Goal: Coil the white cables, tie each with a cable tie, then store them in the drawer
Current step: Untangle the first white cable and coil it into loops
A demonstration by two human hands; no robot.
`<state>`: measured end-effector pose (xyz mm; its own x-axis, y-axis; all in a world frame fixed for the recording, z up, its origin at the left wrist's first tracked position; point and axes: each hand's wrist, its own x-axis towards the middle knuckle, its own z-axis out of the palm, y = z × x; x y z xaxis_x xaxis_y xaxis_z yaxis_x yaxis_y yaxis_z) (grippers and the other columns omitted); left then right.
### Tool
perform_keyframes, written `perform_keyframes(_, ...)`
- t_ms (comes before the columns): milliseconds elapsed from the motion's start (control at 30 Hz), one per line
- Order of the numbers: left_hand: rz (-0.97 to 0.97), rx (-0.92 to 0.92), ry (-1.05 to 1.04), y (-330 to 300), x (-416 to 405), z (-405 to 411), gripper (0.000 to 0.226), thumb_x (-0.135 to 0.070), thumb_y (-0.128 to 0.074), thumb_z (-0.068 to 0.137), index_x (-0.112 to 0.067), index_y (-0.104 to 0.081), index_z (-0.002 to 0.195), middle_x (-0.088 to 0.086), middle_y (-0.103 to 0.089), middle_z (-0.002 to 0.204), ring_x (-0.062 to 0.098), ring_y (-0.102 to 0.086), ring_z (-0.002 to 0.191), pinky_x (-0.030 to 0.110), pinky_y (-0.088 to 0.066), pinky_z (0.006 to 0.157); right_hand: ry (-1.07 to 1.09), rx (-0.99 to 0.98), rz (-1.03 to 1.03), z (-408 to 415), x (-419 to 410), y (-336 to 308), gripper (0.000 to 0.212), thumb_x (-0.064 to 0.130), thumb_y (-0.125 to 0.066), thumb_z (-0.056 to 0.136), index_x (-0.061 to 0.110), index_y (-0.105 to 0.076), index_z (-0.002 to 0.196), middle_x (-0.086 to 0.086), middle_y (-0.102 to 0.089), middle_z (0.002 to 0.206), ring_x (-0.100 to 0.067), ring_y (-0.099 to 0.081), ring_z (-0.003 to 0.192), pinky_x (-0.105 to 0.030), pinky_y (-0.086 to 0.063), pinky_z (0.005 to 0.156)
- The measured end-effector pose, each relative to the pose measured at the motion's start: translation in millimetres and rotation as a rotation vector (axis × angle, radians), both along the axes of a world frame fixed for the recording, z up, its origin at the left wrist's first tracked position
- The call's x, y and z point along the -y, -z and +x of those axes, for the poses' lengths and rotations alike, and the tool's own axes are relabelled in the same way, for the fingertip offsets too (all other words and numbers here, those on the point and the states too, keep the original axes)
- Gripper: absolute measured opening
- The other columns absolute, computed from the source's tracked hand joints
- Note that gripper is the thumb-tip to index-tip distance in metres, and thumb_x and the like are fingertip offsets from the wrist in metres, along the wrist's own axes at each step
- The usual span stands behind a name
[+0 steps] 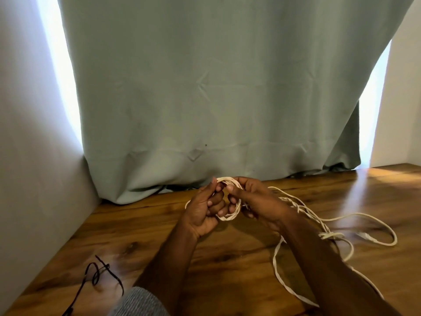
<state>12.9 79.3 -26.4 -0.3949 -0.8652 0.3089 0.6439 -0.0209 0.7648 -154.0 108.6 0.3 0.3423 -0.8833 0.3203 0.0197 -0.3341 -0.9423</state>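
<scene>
- The wooden surface (227, 265) lies bare between the two forearms, from 6 o'clock up toward the hands.
- At 3 to 5 o'clock, loose white cable (337, 226) sprawls in loops and tangles across the surface, blocking a flat sweep there.
- At 7 o'clock, a thin black cable tie (100, 273) lies near the surface's edge.
- At 12 o'clock, the green curtain (216, 99) hangs down to the surface's rear edge, closing off reach beyond.
- At 9 o'clock, a wall (34, 179) bounds the surface.

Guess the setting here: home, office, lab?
Probably a home room, not certain. A wooden table stands in a corner by a plain wall, with a grey-green curtain over a bright window behind it. Both hands coil a white cable.
</scene>
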Motion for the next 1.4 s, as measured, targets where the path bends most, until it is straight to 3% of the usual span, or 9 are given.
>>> perform_keyframes(100, 0.017, -0.064, -0.001, -1.1, -6.1, -4.3, 0.03, -0.033, -0.052, 0.094, -0.01, -0.055, 0.075, -0.006, -0.034, 0.04, 0.003, -0.031, 0.028, 0.02, -0.036, 0.036, -0.12, 0.081, 0.141, -6.8, -2.2, -1.9, 0.026, 0.032, -0.057, 0.101, 0.01, -0.068, 0.109, -0.004, -0.059, 0.073, -0.012, -0.06, 0.064, -0.016, -0.029, 0.038)
perform_keyframes(233, -0.049, -0.028, 0.121, -0.6, -6.5, 0.9, 0.027, -0.027, -0.077, 0.083, -0.009, -0.057, 0.079, -0.003, -0.046, 0.05, 0.01, -0.046, 0.042, 0.03, -0.049, 0.054, -0.053, 0.113, 0.162, -6.5, -0.8, -3.5, 0.024, 0.03, -0.049, 0.106, 0.013, -0.066, 0.1, 0.0, -0.045, 0.067, -0.007, -0.044, 0.054, -0.017, -0.023, 0.039)
perform_keyframes(500, -0.045, 0.155, 0.284, -14.9, -7.1, 5.3, 0.044, -0.051, -0.062, 0.087, -0.016, -0.052, 0.063, -0.009, -0.028, 0.037, 0.01, -0.017, 0.032, 0.025, -0.038, 0.044, -0.073, 0.143, 0.237, 3.0, -3.3, -4.7, 0.029, 0.037, -0.046, 0.105, 0.012, -0.056, 0.094, 0.003, -0.031, 0.057, -0.007, -0.03, 0.044, -0.015, -0.017, 0.036)
perform_keyframes(600, -0.082, 0.183, 0.329, -11.6, -9.7, 7.0, 0.043, -0.048, -0.067, 0.088, -0.015, -0.053, 0.064, -0.007, -0.034, 0.038, 0.006, -0.031, 0.03, 0.027, -0.04, 0.048, -0.099, 0.101, 0.25, 2.0, -5.5, -7.0, 0.045, 0.055, -0.047, 0.1, 0.015, -0.057, 0.081, 0.001, -0.028, 0.054, -0.01, -0.027, 0.043, -0.018, -0.012, 0.04)
perform_keyframes(733, -0.146, 0.12, 0.434, -5.6, -9.7, 11.0, 0.035, -0.041, -0.061, 0.094, -0.011, -0.058, 0.077, -0.002, -0.054, 0.05, 0.008, -0.049, 0.04, 0.031, -0.044, 0.06, -0.026, 0.041, 0.148, 5.5, -8.1, -8.4, 0.046, 0.05, -0.051, 0.1, 0.017, -0.05, 0.069, -0.002, -0.027, 0.055, -0.012, -0.023, 0.042, -0.017, -0.014, 0.041)
perform_keyframes(867, -0.073, 0.085, 0.442, -11.7, -6.1, 6.9, 0.045, -0.053, -0.064, 0.089, -0.015, -0.053, 0.068, -0.009, -0.039, 0.039, 0.007, -0.028, 0.033, 0.028, -0.037, 0.051, 0.064, 0.117, 0.091, 15.7, -9.8, -9.9, 0.048, 0.043, -0.05, 0.103, 0.016, -0.045, 0.064, 0.0, -0.026, 0.051, -0.011, -0.021, 0.04, -0.017, -0.02, 0.038)
perform_keyframes(1133, -0.007, -0.141, 0.403, -9.1, 0.3, 4.9, 0.041, -0.038, -0.042, 0.099, -0.012, -0.056, 0.071, -0.008, -0.025, 0.043, 0.008, -0.021, 0.033, 0.024, -0.027, 0.041, 0.19, 0.002, -0.189, 8.0, -11.0, 1.6, 0.045, 0.046, -0.042, 0.104, 0.014, -0.07, 0.089, -0.007, -0.065, 0.068, -0.015, -0.059, 0.057, -0.023, -0.041, 0.047)
perform_keyframes(1267, -0.098, -0.225, 0.496, -13.1, 2.7, 12.5, 0.045, -0.036, -0.042, 0.103, 0.003, -0.063, 0.099, -0.005, -0.032, 0.048, 0.01, -0.029, 0.039, 0.027, -0.035, 0.047, 0.214, -0.074, -0.337, 1.9, -6.0, 6.9, 0.032, 0.033, -0.043, 0.107, 0.015, -0.071, 0.108, -0.009, -0.069, 0.085, -0.015, -0.063, 0.071, -0.026, -0.045, 0.054)
perform_keyframes(1400, -0.157, -0.286, 0.515, -17.3, 5.4, 22.6, 0.057, -0.039, -0.033, 0.107, 0.012, -0.056, 0.118, -0.002, -0.037, 0.052, 0.011, -0.034, 0.043, 0.028, -0.035, 0.051, 0.257, -0.166, -0.351, -10.5, -3.7, 9.8, 0.028, 0.031, -0.046, 0.106, 0.019, -0.071, 0.106, -0.004, -0.064, 0.068, -0.015, -0.058, 0.06, -0.026, -0.046, 0.054)
